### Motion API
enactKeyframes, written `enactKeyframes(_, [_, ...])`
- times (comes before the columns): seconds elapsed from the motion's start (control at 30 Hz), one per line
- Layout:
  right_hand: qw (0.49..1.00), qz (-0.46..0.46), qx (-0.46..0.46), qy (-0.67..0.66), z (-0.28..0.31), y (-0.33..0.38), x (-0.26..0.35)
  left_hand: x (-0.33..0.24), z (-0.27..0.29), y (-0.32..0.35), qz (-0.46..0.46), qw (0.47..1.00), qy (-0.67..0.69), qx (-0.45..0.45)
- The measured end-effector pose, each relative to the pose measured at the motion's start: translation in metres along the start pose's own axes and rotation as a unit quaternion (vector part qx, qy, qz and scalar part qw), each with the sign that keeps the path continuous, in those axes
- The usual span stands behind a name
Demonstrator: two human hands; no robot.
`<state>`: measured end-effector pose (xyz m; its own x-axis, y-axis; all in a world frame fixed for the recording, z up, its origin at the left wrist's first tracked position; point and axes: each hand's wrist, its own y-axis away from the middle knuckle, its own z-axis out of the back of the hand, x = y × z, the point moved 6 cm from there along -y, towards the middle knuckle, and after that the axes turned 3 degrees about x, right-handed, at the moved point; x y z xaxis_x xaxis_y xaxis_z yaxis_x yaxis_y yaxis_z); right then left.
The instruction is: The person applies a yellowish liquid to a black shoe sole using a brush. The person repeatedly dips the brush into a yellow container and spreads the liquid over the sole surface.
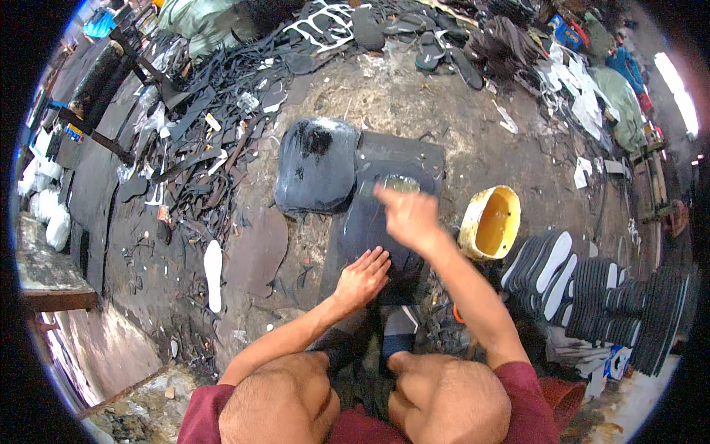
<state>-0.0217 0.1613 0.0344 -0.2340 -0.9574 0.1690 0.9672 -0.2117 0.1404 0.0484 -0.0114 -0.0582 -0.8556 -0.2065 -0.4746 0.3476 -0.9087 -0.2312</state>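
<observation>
My left hand (363, 279) lies flat, fingers stretched out, on the near part of a dark flat sheet (362, 229) in front of my feet. Over the sheet's farther part is my right hand (411, 216), its index finger pointing left and the other fingers curled in. Whether it holds anything is hidden by the hand. A pale greenish wet patch (401, 183) shows on the sheet just beyond its knuckles. Touching the sheet's left edge sits a rounded black pad (316, 166) with a worn, whitish surface. Right of my right hand stands a yellowish container (473, 222) with amber liquid inside.
Stacked dark soles (621, 303) with some white ones stand at the right. A white insole (213, 276) and a brown flat piece (255, 250) lie on the left floor. Black scraps (200, 140) are heaped at far left, sandals (430, 52) at the back.
</observation>
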Motion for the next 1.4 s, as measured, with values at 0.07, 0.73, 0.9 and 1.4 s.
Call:
enactKeyframes(0.07, [0.993, -0.074, -0.086, -0.038, 0.010, -0.016, -0.039, 0.002, 0.000, 0.000, 0.008, 1.000, -0.001, -0.012])
enactKeyframes(0.73, [0.971, 0.211, -0.026, -0.105, -0.068, 0.101, 0.000, 0.097, 0.100, 0.040, 0.278, 0.859, 0.191, -0.386])
enactKeyframes(0.9, [0.969, 0.209, -0.060, -0.114, -0.031, 0.146, 0.028, 0.111, 0.101, 0.043, 0.333, 0.842, 0.229, -0.358])
enactKeyframes(1.4, [0.728, -0.102, -0.386, -0.557, 0.101, 0.150, -0.124, -0.004, 0.030, -0.076, -0.128, 0.966, -0.143, 0.173])
